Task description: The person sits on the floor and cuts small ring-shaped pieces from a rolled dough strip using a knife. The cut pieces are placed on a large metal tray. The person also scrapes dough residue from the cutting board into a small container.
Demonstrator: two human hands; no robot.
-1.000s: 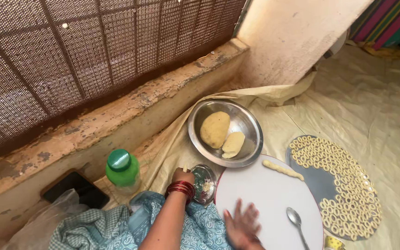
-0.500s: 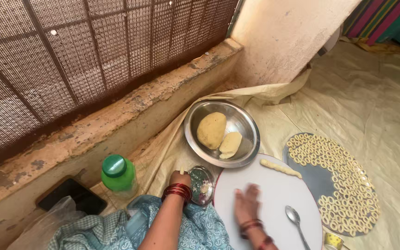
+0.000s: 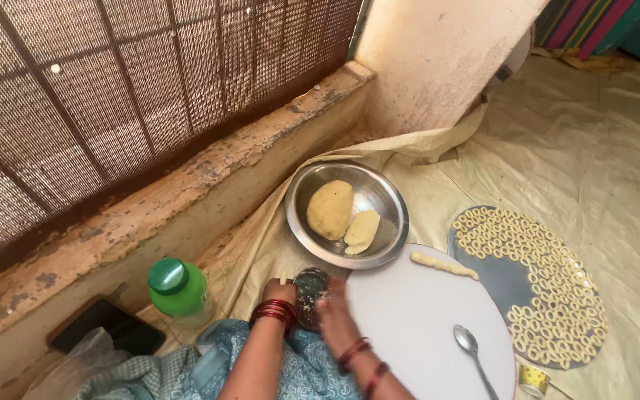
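Your left hand (image 3: 278, 290) and right hand (image 3: 335, 307) meet at the small round dark bowl (image 3: 310, 295), which sits on the cloth between the round steel dish (image 3: 379, 194) and your lap, touching the near-left edge of the round white board (image 3: 424, 326). The small bowl is round, with no long axis; its mouth faces up.

Left hand: forearm runs up from the lower edge, wrist with red bangles, fingers curled against the bowl's left rim. Whether they grip the rim cannot be told. Right hand: lies over the bowl's right rim and the board edge, blurred; open or closed cannot be told.

Count:
- Two dough lumps in the steel dish, the larger rounded one (image 3: 330, 210) left, the paler flatter one (image 3: 362, 230) right, touching.
- One rolled dough strip (image 3: 443, 265) on the board's far edge, long axis running left to right, slightly toward you.
- One steel spoon (image 3: 472, 348), bowl end away from you.
- One grey round tray (image 3: 505, 278) carrying many dough rings.
- One green-lidded jar (image 3: 178, 287) left of your arm.
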